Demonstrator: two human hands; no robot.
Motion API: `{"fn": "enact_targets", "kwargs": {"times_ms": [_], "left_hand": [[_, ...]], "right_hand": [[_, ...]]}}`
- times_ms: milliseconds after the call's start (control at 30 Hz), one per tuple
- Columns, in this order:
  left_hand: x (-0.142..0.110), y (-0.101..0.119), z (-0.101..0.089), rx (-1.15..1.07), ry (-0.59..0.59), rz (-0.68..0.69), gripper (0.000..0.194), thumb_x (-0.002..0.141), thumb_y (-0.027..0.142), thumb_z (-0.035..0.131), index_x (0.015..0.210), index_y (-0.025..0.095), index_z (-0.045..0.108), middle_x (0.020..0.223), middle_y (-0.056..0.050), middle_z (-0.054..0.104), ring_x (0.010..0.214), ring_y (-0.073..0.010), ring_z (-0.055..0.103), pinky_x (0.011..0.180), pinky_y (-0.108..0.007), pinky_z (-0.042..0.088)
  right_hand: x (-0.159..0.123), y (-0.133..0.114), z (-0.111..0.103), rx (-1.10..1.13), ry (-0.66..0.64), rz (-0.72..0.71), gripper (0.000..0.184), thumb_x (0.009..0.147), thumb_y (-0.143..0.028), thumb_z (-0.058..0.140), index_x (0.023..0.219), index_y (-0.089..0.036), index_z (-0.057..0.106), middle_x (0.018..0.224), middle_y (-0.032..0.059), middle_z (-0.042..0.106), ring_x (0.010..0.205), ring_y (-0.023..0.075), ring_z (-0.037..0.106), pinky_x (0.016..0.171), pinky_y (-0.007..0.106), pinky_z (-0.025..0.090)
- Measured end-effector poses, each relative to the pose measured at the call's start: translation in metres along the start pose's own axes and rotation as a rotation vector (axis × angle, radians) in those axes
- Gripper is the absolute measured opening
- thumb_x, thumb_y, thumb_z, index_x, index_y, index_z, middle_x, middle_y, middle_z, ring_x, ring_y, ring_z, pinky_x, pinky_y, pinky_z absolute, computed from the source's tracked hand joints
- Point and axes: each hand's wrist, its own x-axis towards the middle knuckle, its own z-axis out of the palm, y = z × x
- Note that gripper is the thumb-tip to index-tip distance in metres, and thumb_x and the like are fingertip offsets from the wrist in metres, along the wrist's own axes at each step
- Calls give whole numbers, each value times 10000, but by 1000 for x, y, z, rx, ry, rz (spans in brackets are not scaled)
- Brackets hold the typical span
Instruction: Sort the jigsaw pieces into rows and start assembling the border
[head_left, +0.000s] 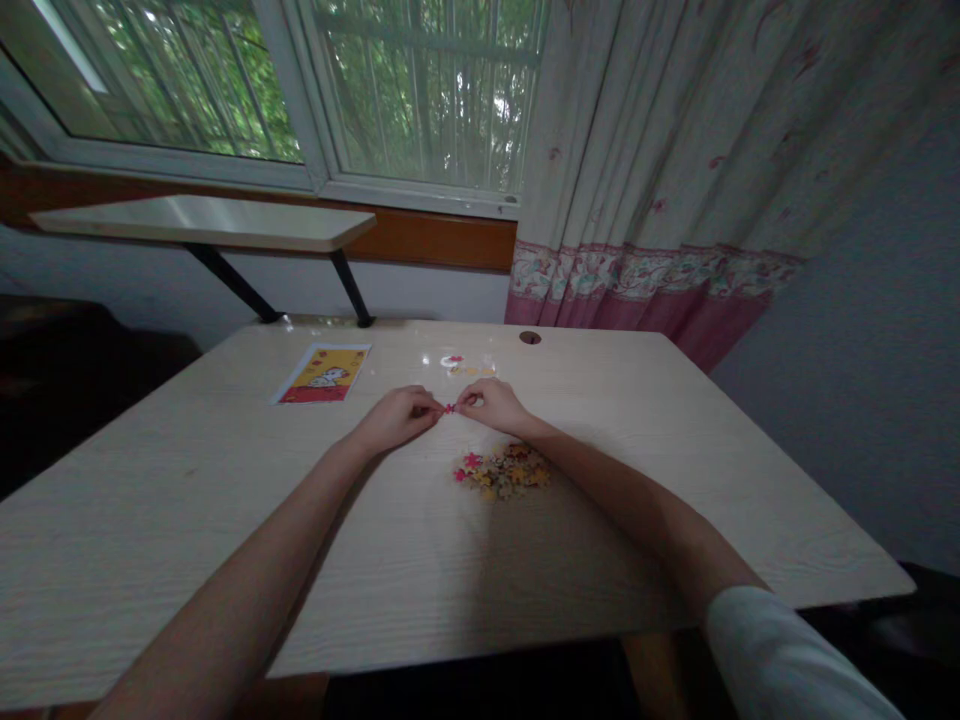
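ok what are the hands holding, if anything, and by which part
A small pinkish-red piece, pinched by its left side in the left hand and its right side in the right hand. Its exact shape is unclear.

Small reddish-pink jigsaw piece (450,408), pinched at both sides, just beyond a jumbled multicoloured heap (504,474)

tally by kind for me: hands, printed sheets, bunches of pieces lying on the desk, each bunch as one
Hands: 2, left hand and right hand
Printed sheets: 1, the yellow and red picture
Bunches: 2, the heap and the small scatter beyond the hands
Total: 5
Left out: pink bit at the fingertips, too small to count pieces
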Motion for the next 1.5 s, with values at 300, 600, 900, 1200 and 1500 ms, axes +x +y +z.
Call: {"fn": "enact_targets", "kwargs": {"times_ms": [300, 600, 900, 1200, 1500], "left_hand": [[-1, -7, 1, 114, 8, 12, 247, 803, 261, 490, 882, 165, 702, 756, -48, 604, 684, -150, 556, 626, -227, 400], [-1, -4, 0, 91, 13, 0, 251, 799, 277, 491, 861, 161, 704, 737, -48, 594, 654, -155, 548, 609, -236, 403], [0, 5, -5, 31, 21, 1, 222, 787, 266, 505, 853, 152, 684, 775, -54, 623, 692, -155, 560, 636, -245, 417], [4, 35, 2, -28, -305, 236, 231, 784, 226, 554, 981, 174, 660, 839, -61, 582, 789, -172, 537, 753, -285, 423], [3, 41, -3, -72, -331, 264, 140, 795, 210, 537, 874, 172, 646, 850, -53, 579, 840, -178, 516, 793, -297, 405]], "right_hand": [[2, -1, 3, -31, 11, -6, 139, 768, -325, 593, 800, -234, 692, 763, -16, 660, 730, 107, 570, 702, 221, 372], [0, -4, 1, -31, 23, 1, 135, 763, -322, 604, 798, -231, 696, 760, -8, 662, 748, 116, 568, 722, 235, 375], [1, 3, -9, 258, -87, 57, 152, 760, -223, 593, 842, -144, 693, 756, 16, 659, 661, 87, 537, 625, 196, 384], [-56, 4, -54, 254, -362, -45, 194, 769, -264, 589, 889, -155, 695, 831, 38, 666, 729, 118, 560, 664, 215, 412], [-77, 4, -59, 256, -330, 0, 222, 787, -326, 575, 877, -158, 689, 788, 38, 659, 680, 114, 552, 632, 217, 417]]}}
